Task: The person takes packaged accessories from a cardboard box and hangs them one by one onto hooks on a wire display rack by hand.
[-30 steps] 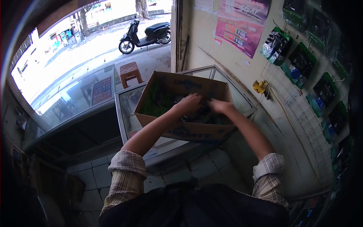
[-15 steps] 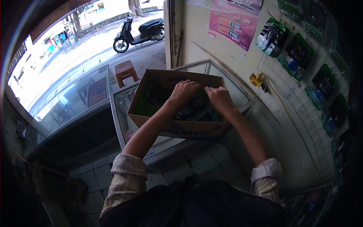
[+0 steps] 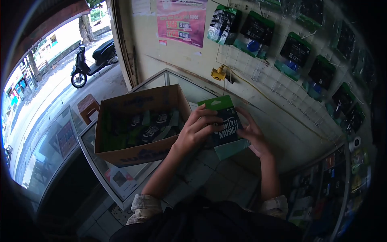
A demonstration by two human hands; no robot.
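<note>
A flat green and dark retail package with "Country Music" lettering and a hang hole is up in front of me, to the right of the carton. My left hand is closed on its left side, the fingers lying over the front. At the right edge my right hand grips it, thumb on the front and some fingers hidden behind. An open cardboard box stands to the left on the glass counter. Inside it lie several similar packages, some overlapping.
The box rests on a glass display case. On the wall to the right, similar packs hang from a wire grid. A yellow socket with a cable is fixed low on the wall. A stool stands beyond the counter.
Both hands have come out of the cardboard box and moved right, now with a green package between them. The view has turned to the right.
</note>
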